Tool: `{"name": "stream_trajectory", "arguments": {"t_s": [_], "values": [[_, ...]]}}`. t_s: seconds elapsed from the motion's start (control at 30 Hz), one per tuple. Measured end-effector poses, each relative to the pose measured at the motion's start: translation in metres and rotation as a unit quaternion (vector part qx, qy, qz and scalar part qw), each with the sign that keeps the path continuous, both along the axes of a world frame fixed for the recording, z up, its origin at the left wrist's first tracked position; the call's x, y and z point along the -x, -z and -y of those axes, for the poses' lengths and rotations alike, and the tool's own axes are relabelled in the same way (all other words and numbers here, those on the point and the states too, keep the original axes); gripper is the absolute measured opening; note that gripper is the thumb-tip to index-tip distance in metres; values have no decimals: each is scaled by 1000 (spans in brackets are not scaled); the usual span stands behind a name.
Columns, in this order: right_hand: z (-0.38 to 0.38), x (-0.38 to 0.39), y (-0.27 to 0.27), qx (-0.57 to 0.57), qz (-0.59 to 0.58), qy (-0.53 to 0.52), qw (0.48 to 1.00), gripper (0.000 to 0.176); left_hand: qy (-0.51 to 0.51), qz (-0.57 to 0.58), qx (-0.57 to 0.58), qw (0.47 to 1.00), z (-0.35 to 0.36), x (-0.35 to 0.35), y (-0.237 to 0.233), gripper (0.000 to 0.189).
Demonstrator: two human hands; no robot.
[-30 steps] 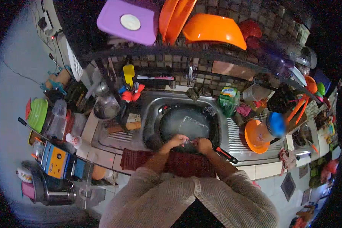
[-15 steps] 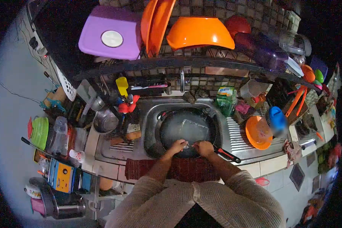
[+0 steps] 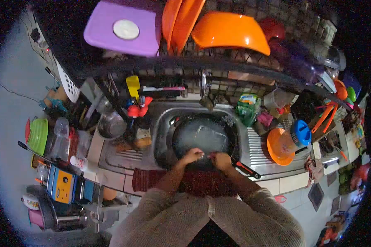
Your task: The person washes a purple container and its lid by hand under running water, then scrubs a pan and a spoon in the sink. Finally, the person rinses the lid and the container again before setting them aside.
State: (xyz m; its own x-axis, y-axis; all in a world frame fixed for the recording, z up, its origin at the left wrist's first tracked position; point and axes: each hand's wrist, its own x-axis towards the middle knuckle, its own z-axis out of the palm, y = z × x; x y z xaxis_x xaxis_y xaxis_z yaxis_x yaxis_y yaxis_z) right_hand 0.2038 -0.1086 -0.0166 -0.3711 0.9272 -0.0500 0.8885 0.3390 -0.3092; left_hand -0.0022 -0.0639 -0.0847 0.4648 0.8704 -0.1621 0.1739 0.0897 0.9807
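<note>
A large dark pan (image 3: 185, 142) sits in the metal sink, with cloudy water and a clear rectangular item (image 3: 212, 139) in it. Over the pan's near edge, my left hand (image 3: 192, 155) is closed in a pinch; what it holds is too small to name. Just to its right, my right hand (image 3: 221, 161) is also closed, its fingertips near a small reddish bit I cannot make out. The two hands are slightly apart. Beside my right hand, a black and red handle (image 3: 247, 169) points toward the counter.
A dark red cloth (image 3: 146, 180) lies along the sink's front edge. On the right drainboard are an orange plate (image 3: 277, 154), a blue-lidded container (image 3: 301, 133) and a green pouch (image 3: 248, 109). A metal pot (image 3: 112, 125) stands left. Orange bowls (image 3: 231, 31) rest on the shelf above.
The whole view has shifted and tilted slightly. Both hands remain over the pan's near edge, with a slightly wider gap between them.
</note>
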Motion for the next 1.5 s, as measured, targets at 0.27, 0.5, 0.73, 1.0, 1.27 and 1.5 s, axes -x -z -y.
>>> {"name": "stream_trajectory", "arguments": {"t_s": [0.27,0.5,0.73,1.0,1.27,1.5], "values": [[-1,-1,7,-9,-1,3,1000,24,46,-60,57,996,2,-6,-4,46],[-1,1,0,-18,-28,-17,999,19,45,-79,47,995,-2,-6,7,45],[0,8,-6,-54,-55,4,997,21,13,-57,14,998,6,-4,-10,44],[0,8,-9,-33,-27,12,999,21,12,-54,-88,995,0,-3,30,18],[1,9,-12,-32,-17,15,999,22,58,16,54,997,8,2,-18,15],[3,13,-21,22,16,3,1000,25,27,-33,47,998,4,-2,-7,22]]}}
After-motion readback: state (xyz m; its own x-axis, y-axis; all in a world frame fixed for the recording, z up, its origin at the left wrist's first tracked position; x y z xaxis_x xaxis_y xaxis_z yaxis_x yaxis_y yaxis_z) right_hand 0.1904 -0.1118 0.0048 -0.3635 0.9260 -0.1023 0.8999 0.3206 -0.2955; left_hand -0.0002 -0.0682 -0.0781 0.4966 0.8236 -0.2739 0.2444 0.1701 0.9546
